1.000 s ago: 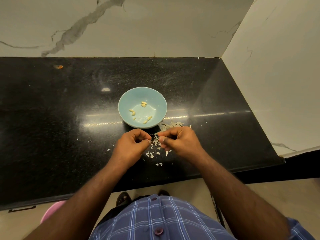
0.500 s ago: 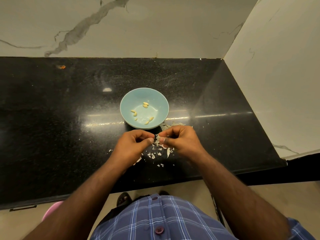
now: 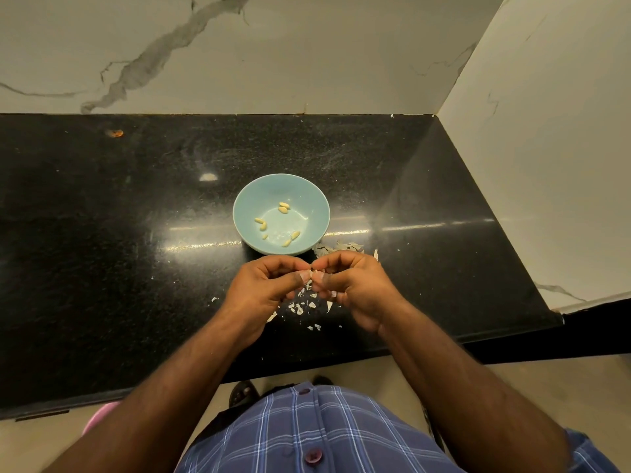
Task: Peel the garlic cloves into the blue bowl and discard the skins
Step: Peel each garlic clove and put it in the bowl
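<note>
Just before the bowl (image 3: 239,213), above scattered skins (image 3: 302,307) on the counter (image 3: 102,268), left hand (image 3: 264,288) and right hand (image 3: 351,285) pinch one clove (image 3: 312,269) between fingertips; a slip could drop it among the skins rather than beside the seven or so peeled cloves (image 3: 283,209) in the bowl.

Both hands now sit closer together than before, left hand (image 3: 266,288) and right hand (image 3: 355,288) thumb tips meeting over the garlic clove (image 3: 312,272), barely visible in the pinch. More skin flakes (image 3: 302,307) lie under the grip than earlier.
</note>
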Action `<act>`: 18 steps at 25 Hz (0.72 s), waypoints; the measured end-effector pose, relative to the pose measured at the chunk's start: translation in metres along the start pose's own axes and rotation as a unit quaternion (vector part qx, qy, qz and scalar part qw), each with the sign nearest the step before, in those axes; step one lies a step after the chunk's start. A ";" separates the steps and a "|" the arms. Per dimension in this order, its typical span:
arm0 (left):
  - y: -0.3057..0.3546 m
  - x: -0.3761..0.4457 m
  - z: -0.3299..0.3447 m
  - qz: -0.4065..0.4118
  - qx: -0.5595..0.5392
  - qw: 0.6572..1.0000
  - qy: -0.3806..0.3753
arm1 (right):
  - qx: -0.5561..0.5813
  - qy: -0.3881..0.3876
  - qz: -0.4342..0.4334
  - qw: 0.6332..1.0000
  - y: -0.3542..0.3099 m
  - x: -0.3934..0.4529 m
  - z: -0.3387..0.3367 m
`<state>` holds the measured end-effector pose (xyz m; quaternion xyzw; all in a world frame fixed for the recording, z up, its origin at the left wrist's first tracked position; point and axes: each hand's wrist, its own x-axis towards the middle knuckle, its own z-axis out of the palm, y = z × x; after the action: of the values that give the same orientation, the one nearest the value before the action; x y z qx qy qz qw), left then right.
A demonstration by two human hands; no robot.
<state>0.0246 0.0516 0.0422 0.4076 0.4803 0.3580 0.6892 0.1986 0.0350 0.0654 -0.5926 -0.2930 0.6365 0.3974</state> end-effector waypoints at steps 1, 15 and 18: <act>0.000 0.000 0.001 0.015 0.003 1.000 0.003 | 0.023 0.002 0.021 1.000 -0.001 0.000 0.001; -0.005 -0.003 -0.001 0.053 -0.031 0.998 -0.027 | 0.185 -0.043 0.135 0.972 -0.005 -0.001 0.000; -0.003 -0.004 0.003 0.050 -0.046 0.997 -0.029 | 0.158 -0.029 0.095 0.982 -0.004 -0.002 0.003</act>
<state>0.0269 0.0459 0.0413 0.4087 0.4223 0.4017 0.7024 0.1967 0.0356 0.0701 -0.5286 -0.1421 0.7268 0.4149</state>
